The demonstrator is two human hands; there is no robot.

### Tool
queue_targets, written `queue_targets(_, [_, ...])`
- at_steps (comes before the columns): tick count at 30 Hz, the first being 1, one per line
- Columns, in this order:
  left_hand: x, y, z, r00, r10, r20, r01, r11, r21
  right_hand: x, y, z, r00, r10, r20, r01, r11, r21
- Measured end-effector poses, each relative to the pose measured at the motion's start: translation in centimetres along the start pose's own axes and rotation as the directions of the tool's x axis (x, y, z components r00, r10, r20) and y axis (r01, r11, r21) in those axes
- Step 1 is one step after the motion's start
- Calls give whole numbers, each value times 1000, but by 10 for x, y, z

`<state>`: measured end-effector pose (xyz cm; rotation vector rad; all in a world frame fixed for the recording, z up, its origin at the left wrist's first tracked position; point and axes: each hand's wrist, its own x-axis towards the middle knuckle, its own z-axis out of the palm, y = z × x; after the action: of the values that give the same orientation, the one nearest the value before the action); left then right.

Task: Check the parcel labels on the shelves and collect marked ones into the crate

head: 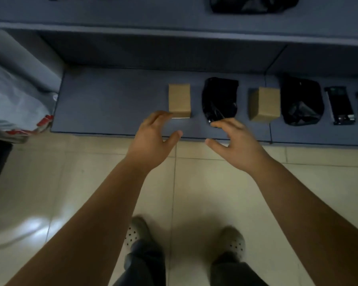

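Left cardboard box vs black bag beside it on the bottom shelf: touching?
Apart. The head view shows a strip of bare grey shelf between the left cardboard box and the black bag along their whole length.

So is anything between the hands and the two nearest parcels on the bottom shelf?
Nothing visible: the left hand reaches the cardboard box, the right hand the black bag, both unobstructed.

We see dim, bluish scene. Bright glare patch on floor tiles (35,226) at lower left. Soft shadow around shoes (136,230). We note motion blur on left hand (153,139) and right hand (236,145). Shelf edge (174,34) bows, wide-angle distortion.
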<state>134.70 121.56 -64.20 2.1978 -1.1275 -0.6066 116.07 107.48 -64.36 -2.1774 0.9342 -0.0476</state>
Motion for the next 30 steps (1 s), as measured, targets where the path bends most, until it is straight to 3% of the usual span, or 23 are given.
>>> queue_targets(6, [66, -70, 62, 999, 33, -8, -33, 999, 19, 76, 58, 60, 998, -18, -54, 15, 998, -55])
queue_targets(11, [129, -130, 105, 990, 125, -72, -119, 990, 80, 144, 101, 93, 991, -107, -80, 96, 987, -127])
queue_targets(16, [173, -167, 133, 993, 110, -49, -101, 983, 151, 203, 117, 120, 978, -188, -93, 169, 969, -179])
queue_targets(23, [189, -179, 156, 1000, -10, -15, 9, 1000, -28, 232, 116, 158, 970, -233, -69, 214, 953, -216])
queue_targets(26, [185, -178, 161, 996, -11, -87, 2, 995, -103, 231, 117, 170, 967, -202, -155, 179, 972, -153])
queue_targets(30, [185, -184, 159, 983, 40, -182, -70, 984, -162, 230, 124, 173, 962, -105, -254, 147, 978, 150])
